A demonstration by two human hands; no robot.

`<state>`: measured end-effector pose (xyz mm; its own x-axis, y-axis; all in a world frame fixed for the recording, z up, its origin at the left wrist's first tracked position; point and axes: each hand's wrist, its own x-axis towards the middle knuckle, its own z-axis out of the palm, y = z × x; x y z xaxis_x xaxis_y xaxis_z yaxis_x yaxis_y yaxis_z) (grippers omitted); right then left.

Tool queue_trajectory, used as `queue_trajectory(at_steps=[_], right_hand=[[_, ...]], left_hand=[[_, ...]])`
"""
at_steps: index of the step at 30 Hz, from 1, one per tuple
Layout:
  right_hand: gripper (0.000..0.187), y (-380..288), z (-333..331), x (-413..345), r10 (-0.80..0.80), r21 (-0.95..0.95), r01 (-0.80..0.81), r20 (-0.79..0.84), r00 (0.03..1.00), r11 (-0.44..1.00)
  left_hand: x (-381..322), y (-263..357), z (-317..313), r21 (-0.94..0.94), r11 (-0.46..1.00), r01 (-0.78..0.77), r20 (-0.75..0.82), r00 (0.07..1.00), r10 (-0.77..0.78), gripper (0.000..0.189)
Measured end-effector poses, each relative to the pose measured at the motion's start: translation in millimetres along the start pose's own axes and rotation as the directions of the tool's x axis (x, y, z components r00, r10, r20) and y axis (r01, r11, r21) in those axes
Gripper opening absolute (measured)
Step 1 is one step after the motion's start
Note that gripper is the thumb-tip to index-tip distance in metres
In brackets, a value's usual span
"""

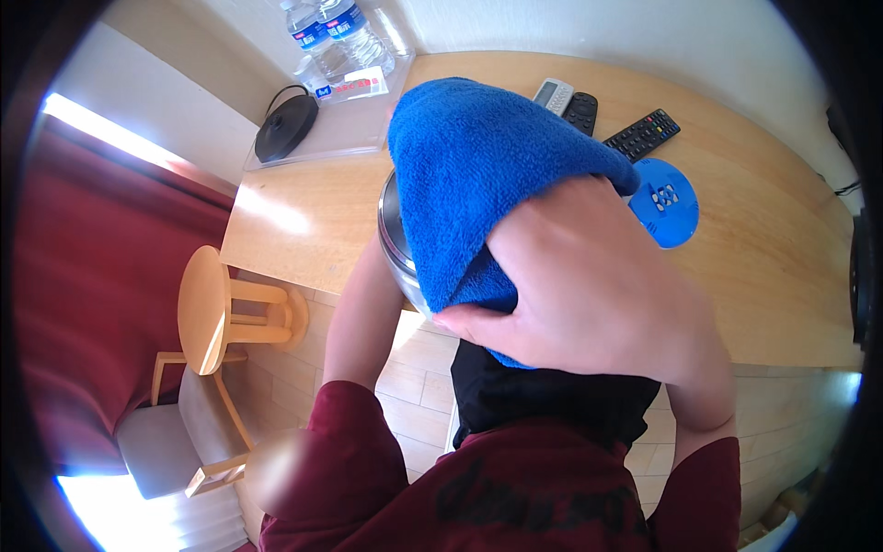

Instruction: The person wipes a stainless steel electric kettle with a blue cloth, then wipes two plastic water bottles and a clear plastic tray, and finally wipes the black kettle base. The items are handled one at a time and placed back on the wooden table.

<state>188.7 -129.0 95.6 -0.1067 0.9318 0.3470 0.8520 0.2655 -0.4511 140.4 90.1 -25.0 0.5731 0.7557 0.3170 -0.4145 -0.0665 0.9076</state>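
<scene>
A blue towelling cloth [476, 152] is draped over a rounded metal vessel [397, 241], perhaps an electric kettle, whose dark top and shiny side show at the left. My right hand [572, 276] grips the cloth against the vessel, thumb at its lower corner and the fingertips hidden in the folds. Behind the vessel and cloth my left hand is hidden; only the forearm shows, reaching up to the vessel's left side. The vessel is held above the front part of the wooden desk.
On the wooden desk [752, 276] lie a blue plastic disc [666, 203], two black remote controls [643, 135] [581, 114] and a pale remote [553, 95]. A clear tray [345, 145] holds a black kettle base [286, 127] and water bottles [345, 31]. A round stool [203, 310] and armchair [159, 441] stand left.
</scene>
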Motion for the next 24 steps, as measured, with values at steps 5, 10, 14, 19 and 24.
queue_trajectory(at_steps=[5, 10, 14, 19, 24], right_hand=[[0.058, 14, -1, -2, -0.031, 0.159, 0.032, -0.006, 0.999, 0.987], [0.074, 35, -1, -12, -0.074, 0.398, 0.101, -0.084, 0.994, 0.912], [0.058, 52, 9, -17, -0.058, 0.584, 0.158, -0.186, 0.981, 0.797], [0.075, 71, 24, -28, 0.057, 0.756, 0.044, -0.107, 0.993, 0.653], [0.090, 78, 29, -39, 0.125, 0.745, -0.117, 0.045, 0.991, 0.657]], left_hand=[[2, -1, -4, -0.090, 0.995, 0.046, 0.004, 0.999, -0.046, 0.031], [5, -4, -2, -0.179, 0.979, 0.093, 0.026, 0.996, -0.090, 0.031], [6, -3, -2, -0.222, 0.968, 0.114, 0.032, 0.993, -0.109, 0.031], [7, -4, -2, -0.212, 0.970, 0.115, 0.011, 0.993, -0.116, 0.031], [7, -5, -5, 0.058, 0.998, 0.003, -0.045, 0.999, 0.000, 0.031]])
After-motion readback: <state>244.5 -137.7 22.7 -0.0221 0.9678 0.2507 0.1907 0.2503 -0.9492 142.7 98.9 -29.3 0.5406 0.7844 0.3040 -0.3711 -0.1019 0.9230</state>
